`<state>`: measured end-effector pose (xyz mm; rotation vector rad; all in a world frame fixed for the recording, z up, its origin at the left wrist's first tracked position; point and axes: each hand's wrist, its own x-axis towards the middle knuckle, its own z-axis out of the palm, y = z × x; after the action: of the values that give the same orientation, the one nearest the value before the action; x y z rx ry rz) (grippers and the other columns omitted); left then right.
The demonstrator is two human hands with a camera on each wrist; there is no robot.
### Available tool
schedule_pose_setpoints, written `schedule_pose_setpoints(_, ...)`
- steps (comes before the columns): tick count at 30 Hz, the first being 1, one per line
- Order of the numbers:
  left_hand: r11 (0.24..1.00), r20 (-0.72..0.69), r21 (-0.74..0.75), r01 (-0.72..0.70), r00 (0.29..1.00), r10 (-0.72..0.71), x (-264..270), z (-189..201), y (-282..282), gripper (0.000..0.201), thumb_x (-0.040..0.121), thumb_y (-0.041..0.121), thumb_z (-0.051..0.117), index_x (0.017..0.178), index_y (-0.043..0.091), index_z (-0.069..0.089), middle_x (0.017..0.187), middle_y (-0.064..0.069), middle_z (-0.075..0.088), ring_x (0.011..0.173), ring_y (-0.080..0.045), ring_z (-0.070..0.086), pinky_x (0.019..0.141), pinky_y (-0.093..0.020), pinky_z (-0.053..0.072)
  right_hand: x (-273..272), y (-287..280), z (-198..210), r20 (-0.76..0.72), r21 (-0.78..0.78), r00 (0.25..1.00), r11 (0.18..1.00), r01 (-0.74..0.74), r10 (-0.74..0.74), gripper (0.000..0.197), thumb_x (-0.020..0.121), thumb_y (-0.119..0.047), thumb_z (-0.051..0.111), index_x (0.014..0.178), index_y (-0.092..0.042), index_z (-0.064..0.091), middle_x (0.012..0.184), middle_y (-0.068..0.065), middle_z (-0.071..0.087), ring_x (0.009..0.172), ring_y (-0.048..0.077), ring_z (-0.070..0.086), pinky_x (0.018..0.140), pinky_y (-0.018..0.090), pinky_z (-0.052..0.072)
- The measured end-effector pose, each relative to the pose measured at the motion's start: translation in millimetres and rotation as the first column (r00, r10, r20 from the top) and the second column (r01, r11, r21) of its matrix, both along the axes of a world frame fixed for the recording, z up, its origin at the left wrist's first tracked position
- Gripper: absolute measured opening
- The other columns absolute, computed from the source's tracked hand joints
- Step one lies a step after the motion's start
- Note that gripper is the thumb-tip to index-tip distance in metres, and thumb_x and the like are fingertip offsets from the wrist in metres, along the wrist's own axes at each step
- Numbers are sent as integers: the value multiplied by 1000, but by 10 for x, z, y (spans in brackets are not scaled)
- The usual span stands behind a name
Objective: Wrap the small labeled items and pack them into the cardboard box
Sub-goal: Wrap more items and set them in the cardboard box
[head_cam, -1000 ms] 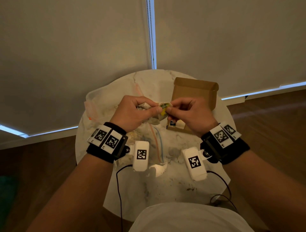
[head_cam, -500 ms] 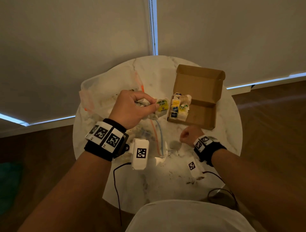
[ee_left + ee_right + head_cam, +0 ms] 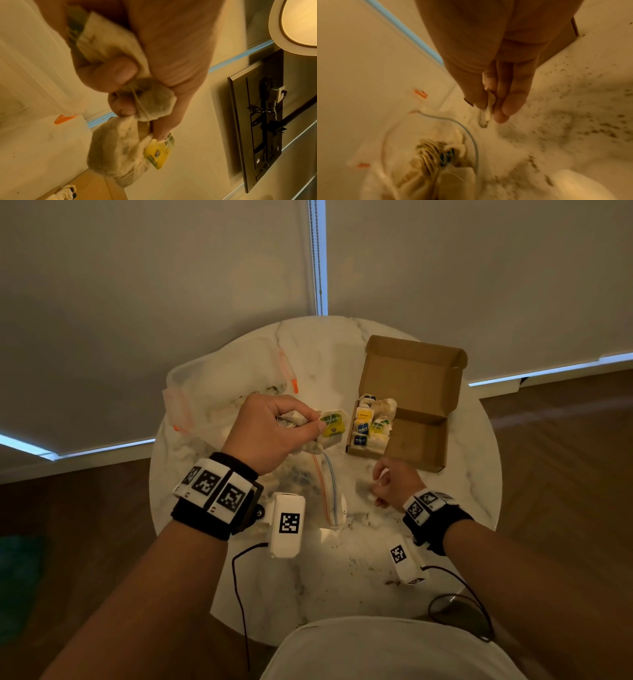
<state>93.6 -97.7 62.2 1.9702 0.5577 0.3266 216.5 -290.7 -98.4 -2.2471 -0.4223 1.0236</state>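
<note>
Paper-wrapped tea bags point(image 3: 330, 426) are pinched in the left hand point(image 3: 270, 433), above the worktop middle. Right hand point(image 3: 394, 482) pinches a small scrap. Next, I think: placing them into the cardboard box point(image 3: 424, 440).

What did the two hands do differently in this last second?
The right hand let go of the tea bag and dropped to the table, now pinching a small scrap. The left hand still holds the tea bag; the cardboard box stayed put.

Yellow-green tag point(image 3: 331, 425), brown box point(image 3: 416, 405), seemingly white marble table point(image 3: 342, 570).
</note>
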Motion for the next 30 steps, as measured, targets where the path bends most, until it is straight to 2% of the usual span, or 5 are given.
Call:
schedule_pose_setpoints(6,1000,-1,22,-5,1000,5,3,-2,44,16,77,13,83,74,26,73,78,10,72,70,-3,65,66,-13,49,46,-28,656,-252,347,963,921,178,-91,8,86,-1,68,93,2,69,86,23,72,76,31,73,71,33,61)
schedule_pose_setpoints(9,1000,5,28,-11,1000,11,12,23,68,16,77,14,83,74,27,73,81,2,74,74,-12,68,67,-20,54,87,5,907,-320,452,946,870,195,-46,23,86,16,56,98,2,69,90,22,73,83,28,73,73,27,60)
schedule_pose_setpoints(17,996,32,42,84,996,-85,-15,82,113,16,76,10,83,76,24,74,82,4,73,76,-14,69,71,-24,55,201,114,1319,364,357,929,912,-203,64,8,82,-23,76,86,-31,75,89,-13,61,74,3,54,65,10,42)
schedule_pose_setpoints(23,982,61,46,185,980,-188,-15,91,85,19,75,7,82,79,24,74,84,2,73,76,-20,69,69,-31,58,173,290,1643,269,581,959,809,-87,-90,10,85,-15,73,92,-22,74,85,-9,71,76,3,66,67,15,52)
schedule_pose_setpoints(30,988,66,70,139,987,-144,14,49,72,12,75,8,83,82,16,77,84,0,74,77,-16,69,73,-29,57,110,362,1660,202,628,979,766,-136,8,5,86,-10,72,90,-11,75,80,5,73,72,20,69,66,30,58)
